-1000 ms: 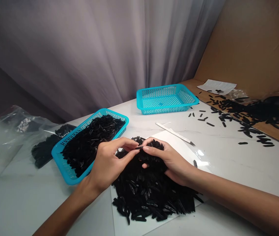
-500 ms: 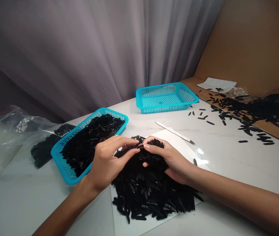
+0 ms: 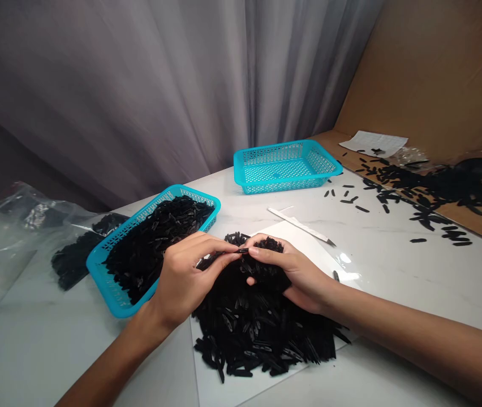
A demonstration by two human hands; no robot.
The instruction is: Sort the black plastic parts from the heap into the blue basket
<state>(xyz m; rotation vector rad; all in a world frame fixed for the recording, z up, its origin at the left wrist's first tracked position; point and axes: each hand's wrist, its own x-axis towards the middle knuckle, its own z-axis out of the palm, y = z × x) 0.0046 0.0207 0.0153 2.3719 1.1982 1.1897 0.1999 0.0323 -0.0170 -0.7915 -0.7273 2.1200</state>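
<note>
Thumb and fingers of my left hand [image 3: 194, 271] pinch one end of a small black piece [image 3: 243, 251]. The thumb of my right hand [image 3: 294, 265] touches its other end, and that hand is curled round a bunch of black pieces [image 3: 269, 265]. Both hands are above a large heap of slim black pieces [image 3: 262, 339], which lies on a white sheet [image 3: 213, 390]. To the left stands a blue basket [image 3: 116, 299] filled with similar black pieces.
A second blue basket [image 3: 285, 168] stands at the back. A white pen-like tool [image 3: 300, 226] lies behind my right hand. Black pieces [image 3: 431, 186] are scattered at the right by a paper [image 3: 372, 143]. A clear bag [image 3: 73, 243] with black contents is at the left.
My left finger and thumb have drawn closer together on the small black piece, which now shows more clearly between my hands. The view has shifted very slightly.
</note>
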